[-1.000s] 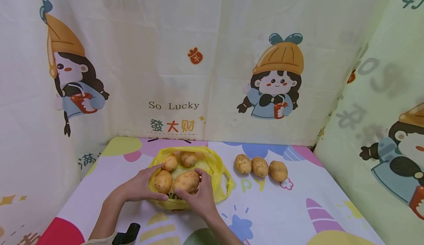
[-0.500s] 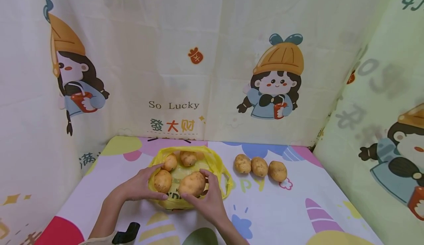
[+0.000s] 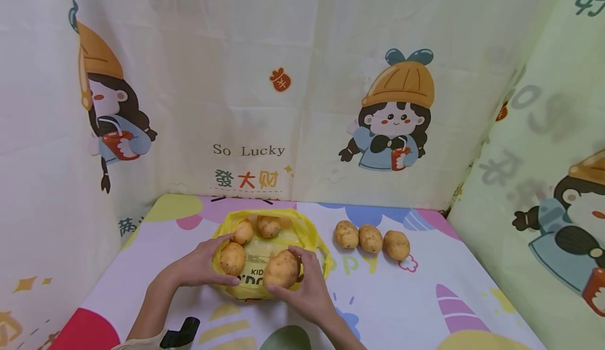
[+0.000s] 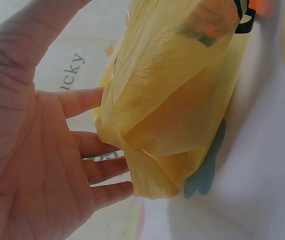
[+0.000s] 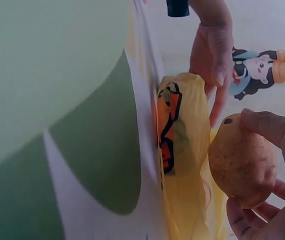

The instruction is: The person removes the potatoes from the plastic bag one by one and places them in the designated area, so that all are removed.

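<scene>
My right hand (image 3: 309, 289) grips a large potato (image 3: 281, 269) between thumb and fingers, over the front right of a yellow plastic bag (image 3: 309, 229). In the right wrist view the held potato (image 5: 242, 162) shows a dark spot near my thumb. The bag lies with its mouth wide. Inside are three potatoes: one at the left (image 3: 232, 259), a smaller one (image 3: 243, 232) behind it, another (image 3: 269, 226) at the back. My left hand (image 3: 198, 266) rests at the bag's left rim, thumb and fingers spread. Its straight fingers (image 4: 100, 145) touch the bag; their tips are hidden.
Three more potatoes, left (image 3: 346, 234), middle (image 3: 371, 238) and right (image 3: 396, 245), lie in a row to the right of the bag. A printed cloth (image 3: 397, 297) covers the table. Patterned curtains (image 3: 302, 103) stand behind and at both sides.
My right hand has moved the gripped potato to the right and slightly towards me, uncovering dark print in the bag. My left hand and the other potatoes have stayed put.
</scene>
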Demonstrator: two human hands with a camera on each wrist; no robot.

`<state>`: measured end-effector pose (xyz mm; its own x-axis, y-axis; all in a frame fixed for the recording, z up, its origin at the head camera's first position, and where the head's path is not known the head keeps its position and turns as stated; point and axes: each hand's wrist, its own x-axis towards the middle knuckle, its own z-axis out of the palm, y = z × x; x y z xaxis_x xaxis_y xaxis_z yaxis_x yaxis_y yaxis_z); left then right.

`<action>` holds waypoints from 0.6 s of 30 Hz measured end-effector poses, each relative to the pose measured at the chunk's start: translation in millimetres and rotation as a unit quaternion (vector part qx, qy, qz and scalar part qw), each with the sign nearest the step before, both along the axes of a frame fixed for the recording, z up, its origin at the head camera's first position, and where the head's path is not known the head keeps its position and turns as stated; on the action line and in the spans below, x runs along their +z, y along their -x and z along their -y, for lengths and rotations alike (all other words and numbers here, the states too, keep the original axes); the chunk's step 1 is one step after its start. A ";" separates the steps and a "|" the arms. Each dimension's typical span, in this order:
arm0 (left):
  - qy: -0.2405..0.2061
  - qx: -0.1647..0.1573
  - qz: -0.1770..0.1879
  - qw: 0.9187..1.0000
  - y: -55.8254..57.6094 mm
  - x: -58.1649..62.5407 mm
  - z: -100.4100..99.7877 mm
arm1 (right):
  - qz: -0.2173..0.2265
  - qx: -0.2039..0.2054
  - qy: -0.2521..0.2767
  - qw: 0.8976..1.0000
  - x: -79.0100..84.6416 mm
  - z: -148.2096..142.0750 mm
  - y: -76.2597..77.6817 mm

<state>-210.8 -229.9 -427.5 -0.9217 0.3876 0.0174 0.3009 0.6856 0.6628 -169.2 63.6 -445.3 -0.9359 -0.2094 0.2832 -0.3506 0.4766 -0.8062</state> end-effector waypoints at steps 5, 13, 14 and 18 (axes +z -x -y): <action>-0.002 0.004 0.004 1.000 -0.5 0.5 0.1 | -0.032 0.013 -0.022 0.999 1.3 -8.2 0.1; -0.002 0.004 0.011 1.000 -0.3 0.8 -0.6 | -0.059 0.027 -0.033 0.997 4.8 -20.7 -2.7; -0.002 0.005 0.011 1.000 -0.5 0.9 -0.7 | -0.060 0.030 -0.035 0.997 5.0 -22.1 -2.9; 0.000 0.006 0.010 1.000 -1.4 1.4 -0.7 | -0.062 0.046 -0.040 0.996 6.1 -28.0 -3.9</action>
<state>-209.4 -229.2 -426.1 -0.9266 0.3761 -0.0005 0.2796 0.6895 0.6681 -165.3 91.6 -439.2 -0.8703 -0.3186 0.3755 -0.4908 0.4983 -0.7147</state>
